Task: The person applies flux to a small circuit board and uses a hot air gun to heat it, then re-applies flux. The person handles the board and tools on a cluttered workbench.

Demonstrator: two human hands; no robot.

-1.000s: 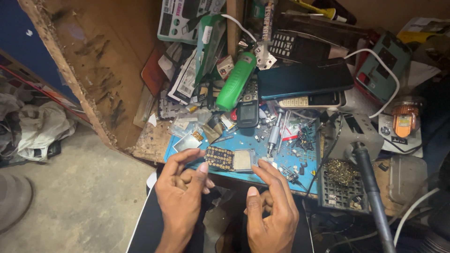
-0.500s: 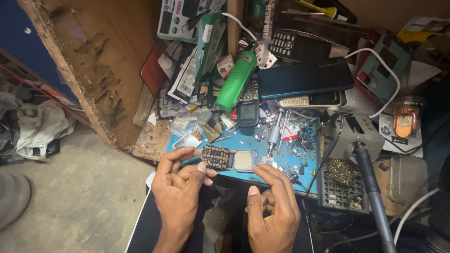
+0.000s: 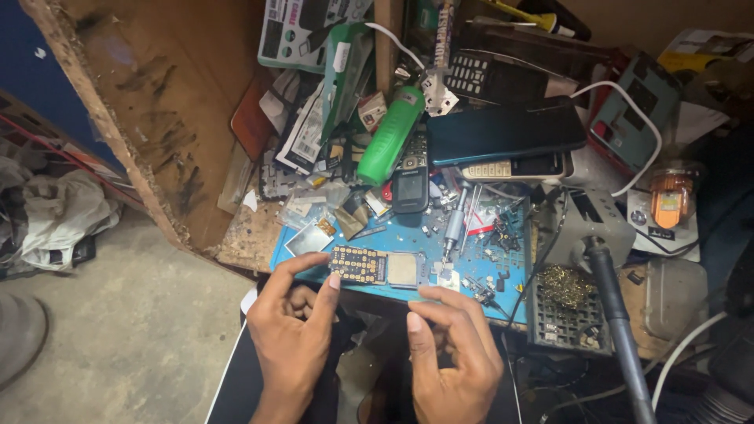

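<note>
Flat rectangular circuit board (image 3: 373, 266) on blue mat (image 3: 487, 247), left hand (image 3: 294, 334) fingertips touching, right hand (image 3: 455, 353) released

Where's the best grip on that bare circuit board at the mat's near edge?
Probably pinch the circuit board by its long edges, coming from the near side. It lies flat on the blue mat; the left hand is at its left end, and clutter crowds the far side.
</note>
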